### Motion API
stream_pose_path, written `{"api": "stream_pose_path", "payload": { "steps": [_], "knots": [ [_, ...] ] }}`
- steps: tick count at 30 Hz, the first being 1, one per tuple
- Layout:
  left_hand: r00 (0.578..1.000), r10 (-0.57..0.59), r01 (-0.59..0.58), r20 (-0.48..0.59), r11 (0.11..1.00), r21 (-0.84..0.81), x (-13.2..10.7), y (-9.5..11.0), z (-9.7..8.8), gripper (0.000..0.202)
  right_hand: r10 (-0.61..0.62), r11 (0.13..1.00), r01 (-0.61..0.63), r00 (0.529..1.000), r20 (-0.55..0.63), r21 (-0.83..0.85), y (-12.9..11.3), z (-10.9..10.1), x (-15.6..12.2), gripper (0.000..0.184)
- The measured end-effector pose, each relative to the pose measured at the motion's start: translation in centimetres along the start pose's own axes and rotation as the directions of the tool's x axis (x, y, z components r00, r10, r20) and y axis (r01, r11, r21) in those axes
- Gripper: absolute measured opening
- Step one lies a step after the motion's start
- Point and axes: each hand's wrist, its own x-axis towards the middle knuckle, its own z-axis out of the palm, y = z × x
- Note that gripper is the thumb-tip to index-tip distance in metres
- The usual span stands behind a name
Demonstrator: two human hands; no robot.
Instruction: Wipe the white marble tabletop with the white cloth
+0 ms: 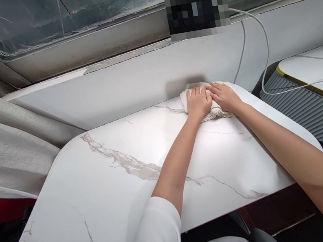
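A whitish cloth [217, 112], crumpled along its near edge, lies on a white marble-patterned table [66, 178] near its far edge. My left hand [199, 101] rests flat on the cloth with its fingers spread. Just to its right, my right hand [224, 96] also presses down on the cloth, fingers stretched out toward the left hand. The fingertips of the two hands lie close together. Part of the cloth is hidden beneath both palms.
Behind the table runs a white wall panel [130, 81] below a window. A white cable [266, 41] hangs from a pixelated dark object on the sill. Another table [319, 63] with a grey ribbed side stands at right. A pale curtain [4, 126] hangs at left.
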Motion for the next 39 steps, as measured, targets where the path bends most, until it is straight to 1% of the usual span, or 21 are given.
{"api": "stream_pose_path", "payload": {
  "steps": [4,7,9,13,18,21,24,28,31,33,36,39],
  "knots": [
    [0.999,0.046,-0.046,0.028,0.999,0.01,-1.9,1.3,-0.1,0.049,-0.032,0.999,0.032,0.999,0.005,-0.017,0.6,-0.5,-2.5,0.054],
    [0.995,0.076,-0.077,0.068,0.997,0.007,-3.7,2.4,-0.4,0.051,-0.035,0.998,0.036,0.999,0.025,-0.05,0.6,-1.2,-4.9,0.055],
    [0.995,0.073,-0.074,0.069,0.997,0.012,-5.2,3.3,-0.6,0.052,-0.052,0.997,0.053,0.998,0.022,-0.048,0.5,-1.7,-6.5,0.054],
    [0.996,0.075,-0.076,0.047,0.997,0.018,-8.6,5.2,-1.1,0.054,-0.087,0.996,0.088,0.996,0.027,-0.024,-0.1,-2.9,-10.2,0.054],
    [0.987,0.153,-0.154,0.057,0.988,0.015,-13.0,7.1,-1.9,0.056,-0.098,0.995,0.1,0.993,0.063,-0.017,-1.1,-4.7,-15.3,0.055],
    [0.979,0.196,-0.197,0.055,0.98,0.015,-15.1,8.1,-2.1,0.058,-0.089,0.996,0.09,0.994,0.058,-0.007,-1.5,-5.5,-17.8,0.055],
    [0.975,0.215,-0.217,0.062,0.976,0.024,-16.5,9.0,-2.3,0.059,-0.077,0.997,0.077,0.996,0.049,-0.005,-1.8,-6.1,-19.8,0.055],
    [0.966,0.242,-0.245,0.086,0.969,0.016,-17.6,10.5,-2.6,0.06,-0.048,0.999,0.047,0.998,0.041,0.022,-1.5,-6.9,-21.8,0.055],
    [0.962,0.268,-0.269,0.042,0.963,0.003,-17.7,12.0,-2.4,0.06,-0.014,0.999,0.012,0.999,0.05,0.039,0.0,-7.5,-22.8,0.055],
    [0.962,0.274,-0.274,0.01,0.962,-0.006,-17.3,13.2,-2.0,0.06,0.021,0.999,-0.024,0.997,0.071,0.035,1.4,-7.7,-23.1,0.055],
    [0.966,0.259,-0.259,0.012,0.966,-0.018,-16.1,14.6,-1.2,0.06,0.066,0.997,-0.071,0.993,0.102,0.037,3.5,-8.0,-22.8,0.055],
    [0.971,0.239,-0.239,0.013,0.971,-0.024,-14.7,15.3,-0.6,0.06,0.081,0.995,-0.088,0.989,0.126,0.05,4.8,-8.1,-21.7,0.055]
  ]
}}
